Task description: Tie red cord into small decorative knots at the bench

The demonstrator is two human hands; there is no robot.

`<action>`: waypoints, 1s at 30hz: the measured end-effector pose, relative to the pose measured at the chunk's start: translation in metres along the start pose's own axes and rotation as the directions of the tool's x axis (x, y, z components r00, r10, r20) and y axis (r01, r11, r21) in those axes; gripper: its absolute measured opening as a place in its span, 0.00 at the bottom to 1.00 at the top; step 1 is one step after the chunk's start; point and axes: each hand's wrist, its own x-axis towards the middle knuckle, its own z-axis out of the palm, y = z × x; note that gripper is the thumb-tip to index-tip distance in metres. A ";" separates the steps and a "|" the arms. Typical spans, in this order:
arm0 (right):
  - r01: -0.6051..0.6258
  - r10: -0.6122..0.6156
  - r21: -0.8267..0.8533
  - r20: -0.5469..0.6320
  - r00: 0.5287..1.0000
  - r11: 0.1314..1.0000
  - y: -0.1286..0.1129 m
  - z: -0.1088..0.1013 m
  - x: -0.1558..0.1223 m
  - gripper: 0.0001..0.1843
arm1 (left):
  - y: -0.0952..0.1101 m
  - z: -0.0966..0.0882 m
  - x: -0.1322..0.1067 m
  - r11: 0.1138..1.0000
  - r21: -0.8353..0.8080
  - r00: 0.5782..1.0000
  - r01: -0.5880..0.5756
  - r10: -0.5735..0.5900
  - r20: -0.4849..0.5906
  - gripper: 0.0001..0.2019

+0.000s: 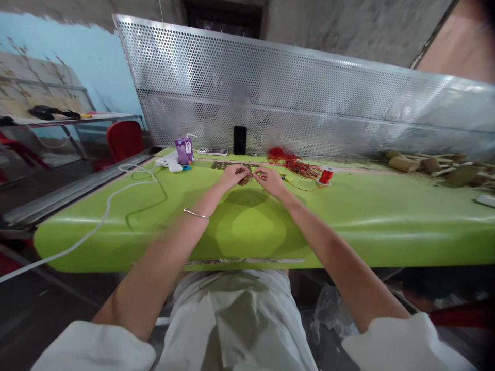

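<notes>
Over the middle of the green table (359,206), my left hand (232,176) is closed on a small cluster of brown discs (245,181). Close beside it on the right, my right hand (270,181) has its fingers pinched together at the edge of the cluster; what lies in the pinch is too small to make out. Behind the hands, several flat brown discs (219,165) lie in rows on the table. To the right of my right hand stands a spool of red thread (326,176), with a thin strand running along the table towards that hand.
Tangled red threads (288,158) lie behind the right hand. A black phone (240,140) leans on the perforated metal panel (185,67). At left are a purple box (184,150) and a white cable (106,211). Wooden pieces (431,165) are heaped at far right.
</notes>
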 end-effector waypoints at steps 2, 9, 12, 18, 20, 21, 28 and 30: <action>0.002 -0.002 -0.007 0.005 1.000 1.000 0.002 0.000 0.000 0.11 | 0.001 0.001 -0.001 1.000 0.002 1.000 0.005 -0.005 -0.007 0.04; -0.018 0.018 -0.008 -0.036 0.999 1.000 0.008 -0.003 0.001 0.09 | 0.005 0.001 -0.006 0.999 0.011 0.998 0.046 -0.046 0.032 0.03; -0.021 0.021 -0.002 -0.030 0.999 1.000 0.009 -0.003 0.000 0.09 | 0.003 0.001 -0.005 0.998 -0.009 0.998 0.065 -0.065 0.026 0.03; -0.045 0.045 -0.038 0.012 0.999 0.998 0.010 -0.004 -0.001 0.11 | 0.003 0.002 -0.004 0.994 -0.034 0.995 0.102 -0.101 0.016 0.04; -0.050 0.051 -0.038 0.020 0.999 0.998 0.010 -0.004 -0.001 0.11 | 0.004 0.003 -0.005 0.994 -0.029 0.994 0.108 -0.108 0.008 0.04; -0.047 0.048 -0.026 0.027 0.998 0.999 0.010 -0.004 -0.002 0.11 | 0.004 0.003 -0.005 0.994 -0.028 0.994 0.110 -0.110 0.005 0.04; -0.015 0.014 0.007 0.077 0.997 1.000 0.011 -0.003 -0.001 0.09 | 0.002 0.003 -0.005 0.995 -0.034 0.995 0.098 -0.098 0.005 0.04; -0.003 0.003 -0.001 0.082 0.997 1.000 0.012 -0.004 -0.001 0.09 | 0.001 0.003 -0.004 0.995 -0.023 0.995 0.102 -0.102 -0.007 0.04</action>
